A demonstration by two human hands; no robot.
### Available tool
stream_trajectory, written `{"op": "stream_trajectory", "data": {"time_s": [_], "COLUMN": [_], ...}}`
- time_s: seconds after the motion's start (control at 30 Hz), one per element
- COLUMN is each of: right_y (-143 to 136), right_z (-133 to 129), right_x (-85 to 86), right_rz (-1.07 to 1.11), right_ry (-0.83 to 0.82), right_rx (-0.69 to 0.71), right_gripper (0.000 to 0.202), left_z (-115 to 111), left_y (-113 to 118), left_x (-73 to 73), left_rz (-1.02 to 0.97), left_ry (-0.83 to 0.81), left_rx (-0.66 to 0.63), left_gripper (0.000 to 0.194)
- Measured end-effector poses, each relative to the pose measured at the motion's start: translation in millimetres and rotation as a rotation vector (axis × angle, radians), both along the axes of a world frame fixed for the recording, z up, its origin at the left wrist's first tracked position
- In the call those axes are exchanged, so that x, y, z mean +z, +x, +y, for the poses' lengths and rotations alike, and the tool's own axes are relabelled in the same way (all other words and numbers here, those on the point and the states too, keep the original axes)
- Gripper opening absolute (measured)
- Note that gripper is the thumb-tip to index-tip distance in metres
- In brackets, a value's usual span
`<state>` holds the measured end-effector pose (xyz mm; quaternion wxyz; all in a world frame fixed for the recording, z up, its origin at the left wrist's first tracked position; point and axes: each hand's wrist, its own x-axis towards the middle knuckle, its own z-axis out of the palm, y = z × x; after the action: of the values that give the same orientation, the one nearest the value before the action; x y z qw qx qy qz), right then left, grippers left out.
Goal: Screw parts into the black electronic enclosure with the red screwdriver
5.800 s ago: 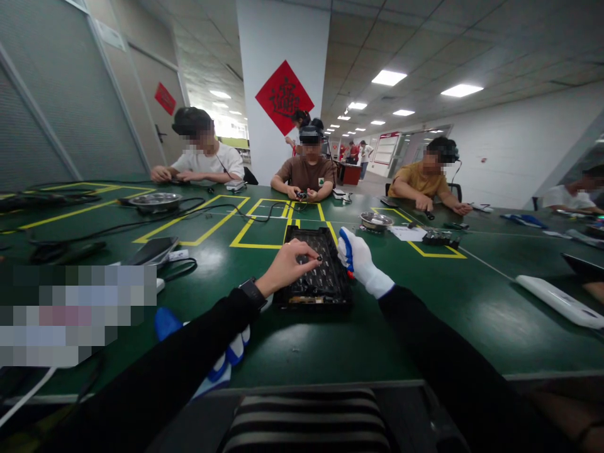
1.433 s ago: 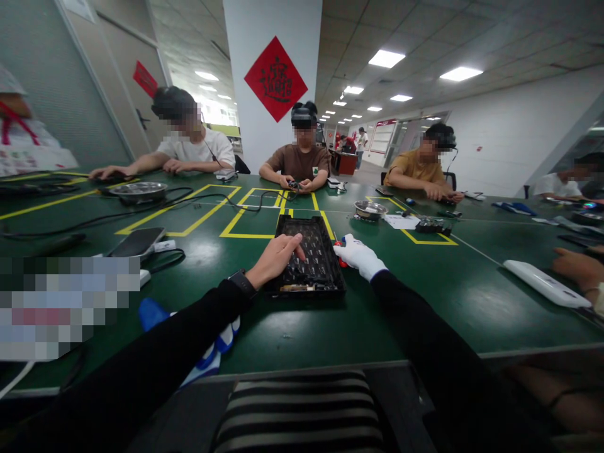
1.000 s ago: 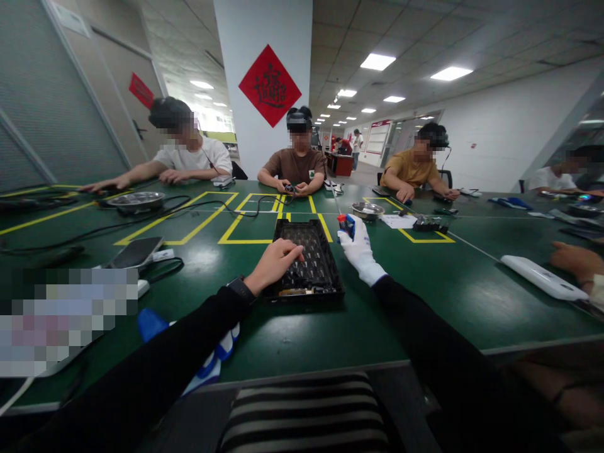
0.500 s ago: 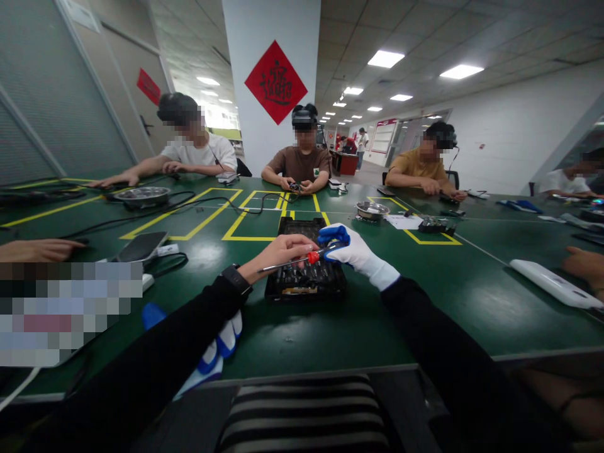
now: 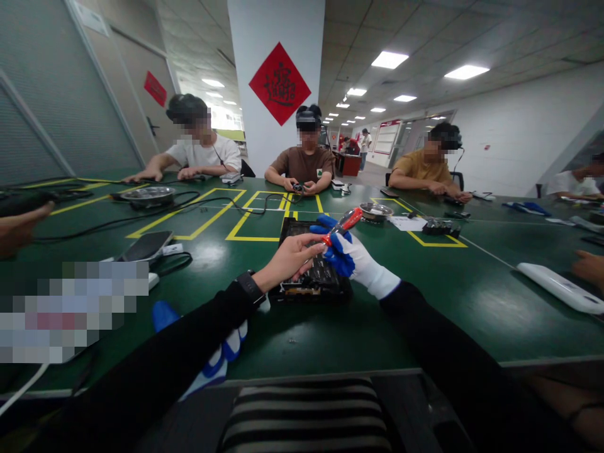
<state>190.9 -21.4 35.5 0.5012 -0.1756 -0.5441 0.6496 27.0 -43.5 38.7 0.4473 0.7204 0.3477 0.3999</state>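
Note:
A screwdriver (image 5: 348,223) with a red and dark handle is tilted, its handle end up to the right. My right hand (image 5: 356,255), in a white and blue glove, has the handle between its thumb and fingers. My bare left hand (image 5: 295,258), with a dark watch on the wrist, pinches the screwdriver at the handle's lower end. The shaft is mostly hidden by my left fingers. Directly below both hands lies a black open case (image 5: 337,292) with small dark parts inside, partly covered by my hands.
A loose blue and white glove (image 5: 214,368) lies under my left forearm. A phone-like dark device (image 5: 147,246) and cable are to the left. Metal bowls (image 5: 375,212), a paper (image 5: 406,223) and a long white device (image 5: 559,287) stand farther off. Co-workers sit around the green table (image 5: 453,327).
The screwdriver has turned: its shaft pointed left across my left hand, and now the handle points up to the right. My left fingers have closed at its lower end.

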Motion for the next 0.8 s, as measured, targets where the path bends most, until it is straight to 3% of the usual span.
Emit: {"op": "stream_trajectory", "data": {"time_s": [0.2, 0.4, 0.53, 0.8], "right_y": [-14.2, -8.4, -9.7, -7.7], "right_z": [4.8, -5.0, -7.0, -3.1], "right_x": [-10.8, -2.4, -3.4, -5.6], "right_rz": [0.074, 0.065, 0.066, 0.069], "right_ry": [-0.054, -0.099, -0.054, -0.052], "right_rx": [-0.042, -0.095, -0.110, 0.034], "right_gripper": [0.035, 0.057, 0.065, 0.055], "left_z": [9.4, 15.7, 12.1, 14.4], "left_y": [3.8, 1.0, 0.4, -5.0], "left_x": [-6.9, -4.2, -6.3, -14.7], "left_rz": [-0.081, -0.126, -0.134, -0.128], "left_ry": [0.060, -0.042, -0.095, -0.102], "left_rx": [-0.017, -0.199, -0.242, -0.208], "left_gripper": [0.040, 0.031, 0.035, 0.039]}}
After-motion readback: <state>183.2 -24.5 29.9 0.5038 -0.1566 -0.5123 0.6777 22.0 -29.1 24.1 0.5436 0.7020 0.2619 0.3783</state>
